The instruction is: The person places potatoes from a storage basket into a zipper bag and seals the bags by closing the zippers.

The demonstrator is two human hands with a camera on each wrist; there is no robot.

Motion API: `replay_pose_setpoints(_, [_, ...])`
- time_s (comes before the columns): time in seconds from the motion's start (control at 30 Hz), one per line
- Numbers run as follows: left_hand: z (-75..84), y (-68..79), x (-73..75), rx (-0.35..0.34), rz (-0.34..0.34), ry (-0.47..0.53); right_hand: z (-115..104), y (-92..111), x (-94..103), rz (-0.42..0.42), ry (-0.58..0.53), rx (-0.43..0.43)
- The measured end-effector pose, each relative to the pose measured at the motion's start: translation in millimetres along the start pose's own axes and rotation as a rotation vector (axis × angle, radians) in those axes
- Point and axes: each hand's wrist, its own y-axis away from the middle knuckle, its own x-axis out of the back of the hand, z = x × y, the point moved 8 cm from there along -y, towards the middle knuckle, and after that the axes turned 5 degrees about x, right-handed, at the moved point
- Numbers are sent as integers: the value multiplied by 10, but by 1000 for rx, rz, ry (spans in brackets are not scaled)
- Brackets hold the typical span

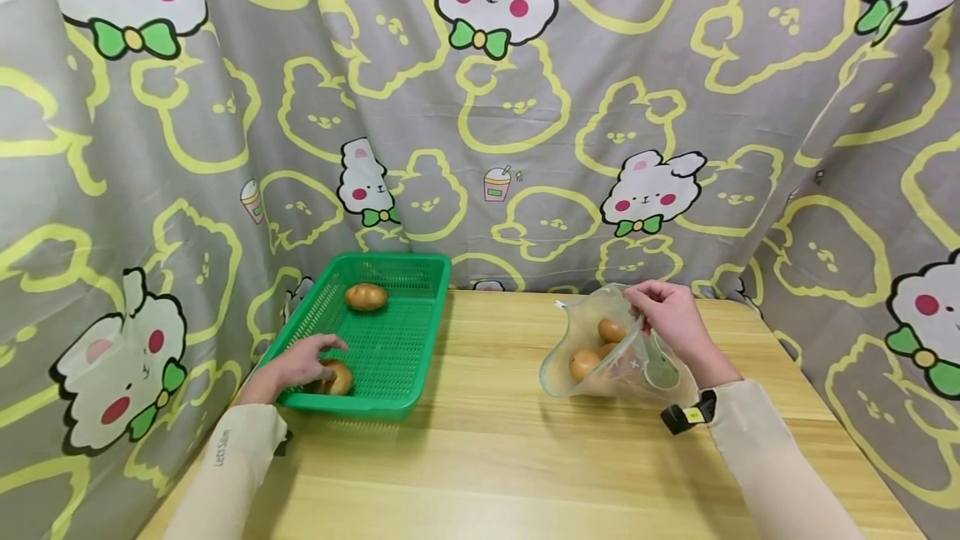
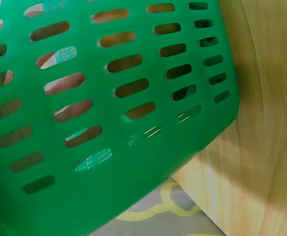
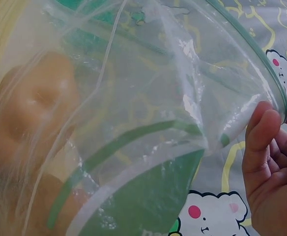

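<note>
On the left of the wooden table (image 1: 487,448), a green slotted basket (image 1: 433,332) holds a potato (image 1: 366,297) toward its far end and a second potato (image 1: 341,377) in the near-left corner. Left hand (image 1: 300,362) over that second one, thumb against it; lower fingers hidden, so whether it grips cannot be told.

To the right, the right hand (image 1: 667,317) pinches the rim of a clear bag (image 1: 562,357), fingertips together, mouth edge lifted. Bagged potatoes (image 1: 584,364) show through the film, blurred by creases; their count is uncertain.

Writing: left sleeve (image 1: 238,440) carries dark lettering, apparently "Let's Slim". Yellow tag (image 1: 696,416) on the right wrist's black strap, too small to read. Bag has green print (image 3: 148,191); pale letters along it are cut off at the bottom of the right wrist view.

Edges: basket sits close to the table's left side, patterned curtain (image 1: 517,107) just beyond. Broad strip of wood between basket and bag, the two well apart; more wood in front.

Left wrist view: mostly the basket's outer wall, with only scraps of hand visible through the slots.
</note>
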Motion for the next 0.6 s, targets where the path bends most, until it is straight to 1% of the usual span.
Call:
replay_pose_setpoints(0.1, [-23,4,-10,-10,-15,11,5,-9,-3,2,-6,10])
replay_pose_setpoints(0.27, [-49,-11,-17,-27,-4,2,25,-17,-2,10,-11,21])
replay_pose_setpoints(0.37, [-38,-24,-34,-44,-8,-2,35,-14,-9,4,-15,22])
replay_pose_setpoints(0.47, [-32,-23,-55,-43,-23,15,39,-15,-19,-2,-23,27])
replay_pose_setpoints(0.6, [-44,-5,-84,-35,-64,32,47,-18,-24,-1,-13,31])
